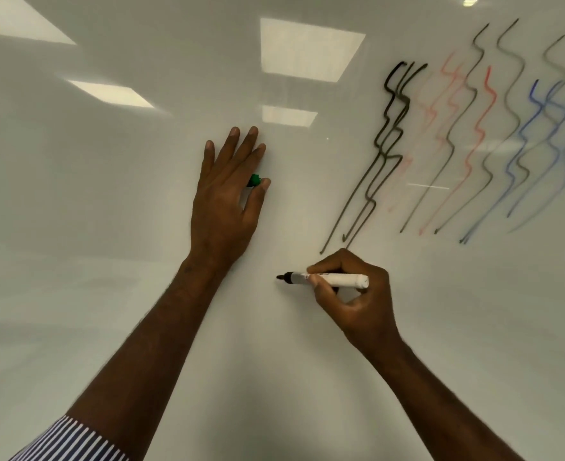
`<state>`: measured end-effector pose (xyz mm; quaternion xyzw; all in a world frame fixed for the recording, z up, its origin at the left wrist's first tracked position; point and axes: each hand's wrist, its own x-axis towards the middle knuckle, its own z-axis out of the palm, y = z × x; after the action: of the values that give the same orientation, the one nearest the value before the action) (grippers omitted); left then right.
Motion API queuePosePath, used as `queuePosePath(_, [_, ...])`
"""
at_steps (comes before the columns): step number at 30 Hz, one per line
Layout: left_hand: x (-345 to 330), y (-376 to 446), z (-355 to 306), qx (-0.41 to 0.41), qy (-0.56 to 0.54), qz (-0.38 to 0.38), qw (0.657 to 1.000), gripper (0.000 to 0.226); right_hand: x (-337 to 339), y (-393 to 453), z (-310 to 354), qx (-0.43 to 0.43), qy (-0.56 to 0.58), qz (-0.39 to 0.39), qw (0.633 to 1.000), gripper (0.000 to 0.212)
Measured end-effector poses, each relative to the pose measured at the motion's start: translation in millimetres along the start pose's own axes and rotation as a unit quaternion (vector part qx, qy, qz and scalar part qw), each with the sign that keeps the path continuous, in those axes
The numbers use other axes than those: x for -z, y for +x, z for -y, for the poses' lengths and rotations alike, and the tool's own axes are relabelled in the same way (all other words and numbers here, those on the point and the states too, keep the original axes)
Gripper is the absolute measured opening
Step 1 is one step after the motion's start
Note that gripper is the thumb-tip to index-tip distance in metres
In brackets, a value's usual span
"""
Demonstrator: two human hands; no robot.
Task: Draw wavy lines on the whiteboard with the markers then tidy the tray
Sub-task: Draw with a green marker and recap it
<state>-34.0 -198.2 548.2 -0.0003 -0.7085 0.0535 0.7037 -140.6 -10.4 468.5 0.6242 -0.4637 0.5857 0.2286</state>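
Here the whiteboard (pixel 108 227) fills the whole view, glossy, with ceiling light panels reflected in its upper part. Landmark: the left hand (pixel 226 194), which lies flat against the board near centre, fingers straight and spread upward, palm to the surface. A small green cap (pixel 253 180) shows between its thumb and index finger, pinned under the hand; whether the thumb clamps it or merely covers it cannot be told. Below and to the right of the left hand, the right hand (pixel 357 294) grips a marker (pixel 327 279), fingers curled round the white barrel in a writing hold. The marker lies roughly level, dark tip pointing left, tip at or just off the board; contact cannot be confirmed. Up and to the right of the left hand stand the wavy lines (pixel 474 144): a thick dark pair nearest, then faint red, grey-black, stronger red and blue strokes farther right, some overlapping. A striped sleeve (pixel 71 442) shows on the left forearm, at the bottom edge.
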Motion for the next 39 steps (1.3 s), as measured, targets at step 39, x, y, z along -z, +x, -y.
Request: queuePosePath(39, [64.0, -251.9, -93.4, 0.507, -0.523, -0.001, 0.685, 0.052, -63.5, -149.4, 12.1, -0.218, 0.096, 0.068, 0.969, 0.018])
